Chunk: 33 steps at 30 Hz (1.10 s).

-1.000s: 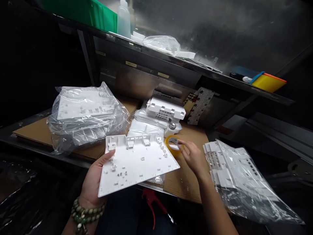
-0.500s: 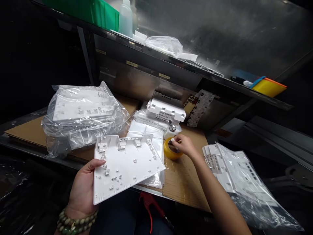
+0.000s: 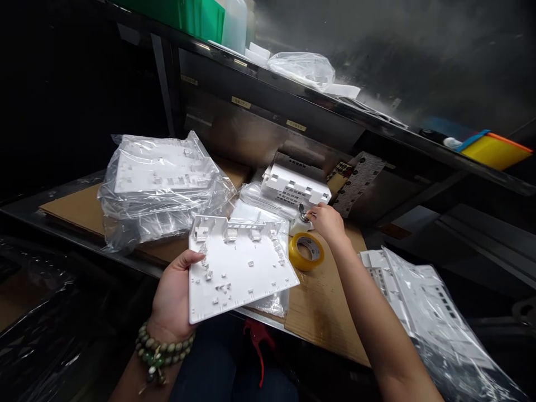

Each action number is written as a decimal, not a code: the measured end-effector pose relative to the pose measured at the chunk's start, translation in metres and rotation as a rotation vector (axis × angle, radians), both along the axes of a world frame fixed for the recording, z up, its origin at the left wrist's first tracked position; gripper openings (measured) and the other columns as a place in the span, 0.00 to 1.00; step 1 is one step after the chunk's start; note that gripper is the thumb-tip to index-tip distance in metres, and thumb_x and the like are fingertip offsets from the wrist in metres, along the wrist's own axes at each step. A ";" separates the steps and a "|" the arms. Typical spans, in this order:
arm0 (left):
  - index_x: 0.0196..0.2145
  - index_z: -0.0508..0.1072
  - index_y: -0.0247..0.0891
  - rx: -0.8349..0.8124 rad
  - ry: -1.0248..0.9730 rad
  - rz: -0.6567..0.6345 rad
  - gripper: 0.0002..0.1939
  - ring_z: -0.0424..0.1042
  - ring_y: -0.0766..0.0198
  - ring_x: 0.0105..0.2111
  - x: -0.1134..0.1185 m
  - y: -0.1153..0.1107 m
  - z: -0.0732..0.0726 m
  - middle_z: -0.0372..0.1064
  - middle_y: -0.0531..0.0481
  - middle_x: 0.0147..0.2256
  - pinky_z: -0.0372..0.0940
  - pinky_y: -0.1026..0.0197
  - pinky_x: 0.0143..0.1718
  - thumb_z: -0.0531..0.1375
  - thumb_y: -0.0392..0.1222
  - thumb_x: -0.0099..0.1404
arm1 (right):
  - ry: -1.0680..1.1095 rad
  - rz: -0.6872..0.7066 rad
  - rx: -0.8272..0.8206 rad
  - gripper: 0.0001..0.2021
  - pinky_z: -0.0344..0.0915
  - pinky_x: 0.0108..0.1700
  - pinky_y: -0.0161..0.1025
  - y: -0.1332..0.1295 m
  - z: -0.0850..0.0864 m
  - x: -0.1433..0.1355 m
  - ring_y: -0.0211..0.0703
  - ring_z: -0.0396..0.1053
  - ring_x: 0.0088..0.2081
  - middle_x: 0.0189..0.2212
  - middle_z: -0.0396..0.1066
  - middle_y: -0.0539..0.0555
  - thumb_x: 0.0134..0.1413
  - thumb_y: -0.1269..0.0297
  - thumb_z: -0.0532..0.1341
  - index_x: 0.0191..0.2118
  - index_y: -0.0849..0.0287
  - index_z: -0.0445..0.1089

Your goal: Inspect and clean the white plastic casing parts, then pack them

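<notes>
A flat white plastic panel [image 3: 243,268] with small clips is tilted in my left hand [image 3: 173,296], thumb on top and fingers underneath. My right hand [image 3: 329,223] is at the metal top of a small white bottle [image 3: 300,222], its fingers pinched together; whatever they hold is too small to make out. Just below that hand a yellow tape roll [image 3: 314,262] lies on the cardboard [image 3: 322,312]. Behind the bottle sits a white slotted part [image 3: 288,187] on clear plastic bags [image 3: 255,195].
Bagged white panels [image 3: 163,173] are stacked at the left. More bagged parts [image 3: 435,301] lie at the right. A shelf [image 3: 285,84] above holds a green bin [image 3: 188,17], a bottle and a yellow container [image 3: 496,151]. Something red [image 3: 259,340] hangs below the front edge.
My right hand has moved from inside the tape roll up to the bottle's top. The view has shifted, and the panel is still in my left hand.
</notes>
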<state>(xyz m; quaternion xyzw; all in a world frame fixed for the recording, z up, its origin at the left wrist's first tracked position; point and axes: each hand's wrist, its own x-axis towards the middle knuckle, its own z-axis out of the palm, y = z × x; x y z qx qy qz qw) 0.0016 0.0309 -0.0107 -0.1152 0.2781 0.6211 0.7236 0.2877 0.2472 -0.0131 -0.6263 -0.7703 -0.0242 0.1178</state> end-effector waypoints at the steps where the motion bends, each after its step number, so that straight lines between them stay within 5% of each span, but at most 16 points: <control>1: 0.70 0.56 0.32 0.004 -0.005 -0.001 0.43 0.78 0.37 0.51 0.001 0.001 0.001 0.79 0.35 0.50 0.69 0.30 0.55 0.53 0.29 0.55 | 0.003 0.000 -0.007 0.09 0.63 0.41 0.38 0.002 0.001 -0.001 0.50 0.73 0.47 0.45 0.77 0.60 0.62 0.68 0.62 0.38 0.57 0.81; 4: 0.68 0.59 0.30 0.008 -0.014 -0.003 0.40 0.78 0.37 0.50 0.004 0.003 0.004 0.80 0.35 0.48 0.69 0.32 0.55 0.53 0.31 0.56 | 0.054 -0.010 -0.001 0.07 0.64 0.40 0.40 -0.001 0.006 -0.004 0.51 0.74 0.43 0.43 0.77 0.60 0.60 0.70 0.62 0.35 0.59 0.80; 7: 0.66 0.62 0.29 0.030 -0.019 -0.011 0.38 0.79 0.38 0.50 0.007 0.004 0.005 0.80 0.36 0.47 0.69 0.33 0.56 0.54 0.32 0.56 | 0.163 0.000 0.062 0.08 0.67 0.43 0.43 -0.030 0.014 -0.015 0.50 0.74 0.43 0.46 0.76 0.61 0.65 0.66 0.61 0.41 0.60 0.78; 10: 0.64 0.65 0.27 0.048 -0.031 -0.028 0.36 0.79 0.38 0.49 0.012 0.007 0.005 0.80 0.35 0.47 0.69 0.34 0.56 0.54 0.33 0.57 | 0.340 0.162 0.116 0.10 0.71 0.44 0.38 -0.097 0.022 -0.038 0.43 0.74 0.43 0.44 0.76 0.56 0.68 0.59 0.60 0.45 0.57 0.75; 13: 0.62 0.67 0.26 0.057 -0.046 -0.050 0.34 0.79 0.38 0.49 0.018 0.009 0.005 0.80 0.34 0.46 0.69 0.34 0.56 0.54 0.34 0.56 | 0.694 0.628 0.085 0.08 0.72 0.47 0.38 -0.177 0.023 -0.071 0.41 0.74 0.44 0.42 0.76 0.54 0.66 0.64 0.64 0.48 0.56 0.75; 17: 0.61 0.68 0.28 0.110 -0.092 -0.109 0.34 0.79 0.39 0.48 0.026 0.008 0.005 0.80 0.36 0.47 0.68 0.36 0.57 0.54 0.35 0.56 | 0.689 0.787 0.096 0.09 0.72 0.40 0.37 -0.240 0.015 -0.103 0.41 0.74 0.39 0.39 0.75 0.56 0.65 0.69 0.64 0.49 0.59 0.75; 30: 0.67 0.61 0.31 0.136 -0.023 -0.121 0.39 0.76 0.37 0.53 0.026 -0.004 0.000 0.78 0.38 0.52 0.66 0.34 0.60 0.54 0.33 0.56 | 0.618 0.718 0.265 0.07 0.69 0.35 0.42 -0.255 -0.002 -0.104 0.44 0.73 0.34 0.35 0.77 0.55 0.66 0.66 0.62 0.46 0.59 0.76; 33: 0.70 0.56 0.39 0.223 0.061 -0.130 0.42 0.73 0.39 0.57 0.010 -0.009 -0.012 0.77 0.45 0.56 0.64 0.36 0.61 0.53 0.31 0.58 | 0.632 0.537 0.267 0.05 0.70 0.37 0.42 -0.247 -0.013 -0.076 0.44 0.74 0.36 0.36 0.76 0.55 0.63 0.69 0.65 0.44 0.58 0.77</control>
